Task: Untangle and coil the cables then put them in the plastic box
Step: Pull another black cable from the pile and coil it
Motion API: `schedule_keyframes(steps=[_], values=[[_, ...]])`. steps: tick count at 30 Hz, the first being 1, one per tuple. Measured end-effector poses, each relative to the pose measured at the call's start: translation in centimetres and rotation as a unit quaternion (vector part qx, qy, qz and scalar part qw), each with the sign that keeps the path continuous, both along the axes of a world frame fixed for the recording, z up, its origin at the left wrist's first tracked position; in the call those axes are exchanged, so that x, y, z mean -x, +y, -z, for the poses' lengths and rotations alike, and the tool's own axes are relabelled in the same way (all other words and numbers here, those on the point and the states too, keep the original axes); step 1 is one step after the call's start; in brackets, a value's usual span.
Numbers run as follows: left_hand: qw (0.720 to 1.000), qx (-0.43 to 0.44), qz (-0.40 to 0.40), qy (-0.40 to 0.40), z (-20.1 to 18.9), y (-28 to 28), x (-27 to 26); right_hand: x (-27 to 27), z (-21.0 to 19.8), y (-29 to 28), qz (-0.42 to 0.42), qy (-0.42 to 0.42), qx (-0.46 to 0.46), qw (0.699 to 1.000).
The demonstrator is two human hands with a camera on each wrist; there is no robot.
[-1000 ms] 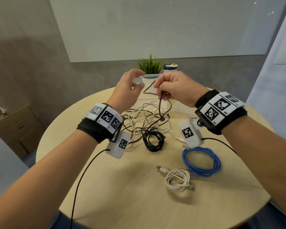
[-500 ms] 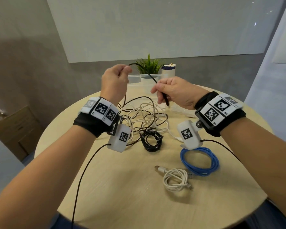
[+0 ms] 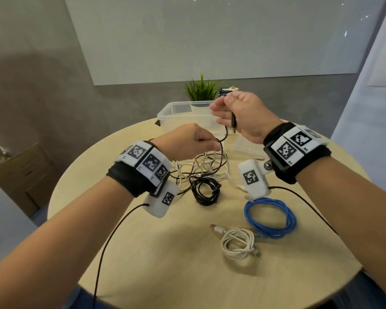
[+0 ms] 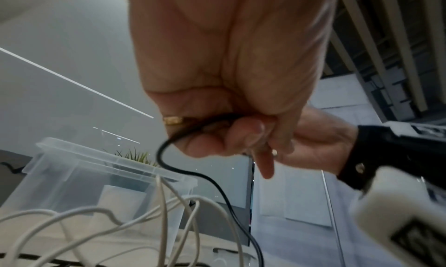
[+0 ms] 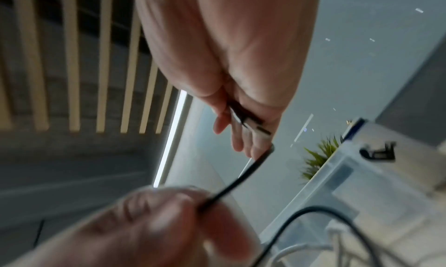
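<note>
Head view: since half a second ago, the left hand (image 3: 187, 140) has dropped and the right hand (image 3: 243, 114) risen, both pinching the black cable (image 3: 223, 139) above the tangle (image 3: 201, 163); winding appears underway. Count: three finished coils, black (image 3: 205, 190), blue (image 3: 270, 217), white (image 3: 239, 243); one empty plastic box (image 3: 165, 114).

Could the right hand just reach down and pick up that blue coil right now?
Probably not yet: the blue coil lies uncovered on the table just below the right hand, but that hand is pinching the black cable.
</note>
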State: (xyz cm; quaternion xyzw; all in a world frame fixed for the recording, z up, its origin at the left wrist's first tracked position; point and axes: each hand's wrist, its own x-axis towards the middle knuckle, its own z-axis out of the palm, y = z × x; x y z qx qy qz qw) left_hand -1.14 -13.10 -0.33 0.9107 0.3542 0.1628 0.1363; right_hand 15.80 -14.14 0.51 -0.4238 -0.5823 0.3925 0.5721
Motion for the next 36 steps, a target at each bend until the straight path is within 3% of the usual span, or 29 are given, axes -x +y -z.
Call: schedule_keyframes(steps=[2,4,10,13,18,22,27,30,32,36], values=[[0.999,0.007,-0.010,-0.031,-0.7,0.3,0.7,-0.3,0.2,0.0,0.013,-0.115,0.008,0.993],[0.995,-0.004,-0.026,-0.096,-1.2,0.7,1.1,-0.2,0.1,-0.5,-0.020,-0.174,0.034,0.984],[0.946,-0.055,-0.126,-0.294,-1.3,2.5,1.6,0.6,-0.1,-1.4,-0.094,-0.199,0.070,0.973],[0.946,-0.032,-0.145,-0.290,-0.6,2.8,1.6,0.7,0.2,-1.5,-0.117,-0.208,0.075,0.968],[0.972,0.024,-0.125,-0.196,2.0,2.7,0.7,1.0,-0.4,-1.4,-0.111,-0.041,0.034,0.992],[0.982,0.053,-0.099,-0.151,2.7,1.7,-0.4,1.3,-0.8,-1.1,-0.112,0.105,0.023,0.988],[0.983,0.095,-0.082,-0.130,2.7,0.0,-1.6,1.0,-0.8,-0.8,-0.042,0.152,-0.007,0.988],[0.985,0.119,-0.060,-0.112,2.5,-0.8,-1.5,0.3,-0.8,-0.5,0.017,0.084,-0.024,0.996],[0.986,0.134,-0.031,-0.089,2.2,-1.2,-1.0,-0.1,-0.5,-0.2,0.076,-0.031,-0.049,0.995],[0.979,0.165,0.008,-0.121,0.7,-1.2,0.2,-1.0,0.0,-0.7,0.118,-0.257,-0.048,0.958]])
